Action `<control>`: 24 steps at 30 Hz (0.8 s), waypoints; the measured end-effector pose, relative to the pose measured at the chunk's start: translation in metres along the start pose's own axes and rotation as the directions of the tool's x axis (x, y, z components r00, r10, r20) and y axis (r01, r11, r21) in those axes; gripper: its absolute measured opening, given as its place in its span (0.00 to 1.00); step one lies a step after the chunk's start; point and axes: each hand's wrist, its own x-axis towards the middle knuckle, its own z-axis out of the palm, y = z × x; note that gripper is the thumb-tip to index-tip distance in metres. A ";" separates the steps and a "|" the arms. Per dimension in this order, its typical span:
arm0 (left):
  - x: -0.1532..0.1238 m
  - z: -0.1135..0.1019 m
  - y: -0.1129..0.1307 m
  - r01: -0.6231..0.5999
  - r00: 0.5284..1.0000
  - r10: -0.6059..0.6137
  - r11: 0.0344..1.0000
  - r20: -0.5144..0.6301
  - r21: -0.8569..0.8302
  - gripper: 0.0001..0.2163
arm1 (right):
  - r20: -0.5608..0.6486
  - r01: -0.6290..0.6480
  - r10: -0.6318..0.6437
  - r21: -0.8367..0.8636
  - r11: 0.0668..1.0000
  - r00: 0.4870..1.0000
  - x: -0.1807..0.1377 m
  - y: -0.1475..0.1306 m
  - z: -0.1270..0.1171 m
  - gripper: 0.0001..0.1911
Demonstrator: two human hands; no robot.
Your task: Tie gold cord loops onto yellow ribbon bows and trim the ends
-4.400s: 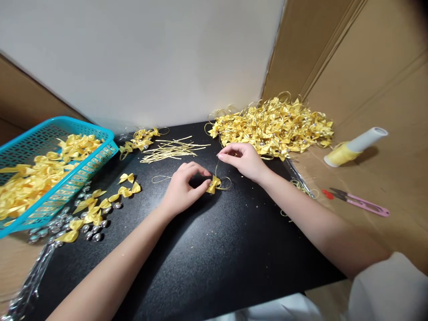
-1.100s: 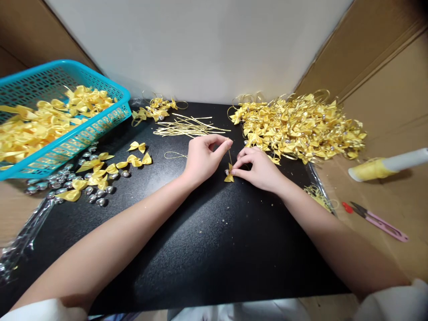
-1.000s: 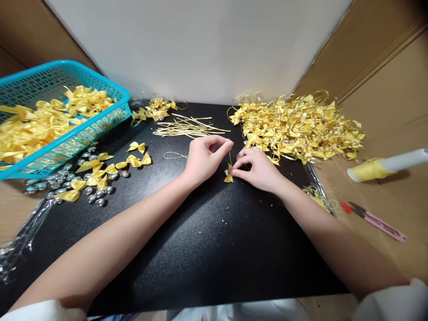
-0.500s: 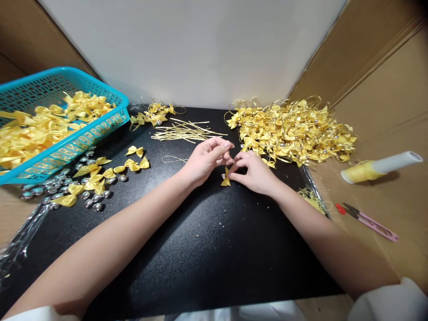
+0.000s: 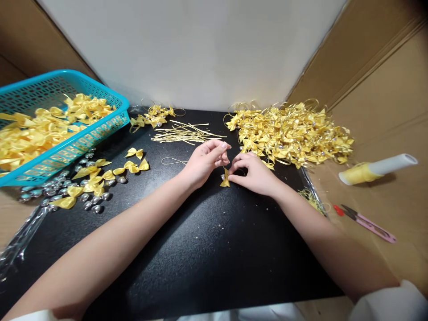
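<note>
Turquoise plastic basket (image 5: 83, 138) sits at the far left, tilted, heaped with yellow ribbon bows (image 5: 36, 133); just near of it, on the black mat (image 5: 200, 254), lie loose bows (image 5: 95, 177) mixed with small silver bells (image 5: 92, 206); further back, a little cluster of bows with cord loops (image 5: 152, 115) rests by the wall, and beside it a scatter of cut gold cords (image 5: 185, 133); a single cord loop (image 5: 171, 160) lies flat just left of the hands. At the middle of the mat the left hand (image 5: 200, 162) has thumb and forefinger pinched together just above a yellow bow (image 5: 225, 182); whether a cord runs between them is too fine to tell; the right hand (image 5: 256, 174) meets it, fingertips clamped on the bow's right side, the bow touching the mat; both hands are close together, nearly touching. To the far right spreads a large pile of finished bows (image 5: 294, 133) with gold loops; right of the mat, on the cardboard, lie a spool of yellow thread (image 5: 374, 168) on its side and, nearer, pink-handled snips (image 5: 368, 219).
</note>
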 end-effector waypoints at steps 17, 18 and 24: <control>-0.003 0.004 0.000 0.007 0.999 -0.007 1.000 0.046 0.002 0.06 | -0.018 0.004 -0.006 -0.099 0.995 1.000 -0.003 -0.013 -0.002 0.04; -0.003 0.004 0.000 0.000 0.999 0.000 1.000 0.049 0.004 0.06 | -0.020 0.006 -0.008 -0.117 0.993 1.000 -0.004 -0.014 -0.001 0.04; -0.004 0.006 0.000 -0.009 0.997 0.013 0.998 0.070 -0.066 0.06 | -0.037 0.042 -0.050 -0.182 0.982 0.998 -0.005 -0.016 0.001 0.03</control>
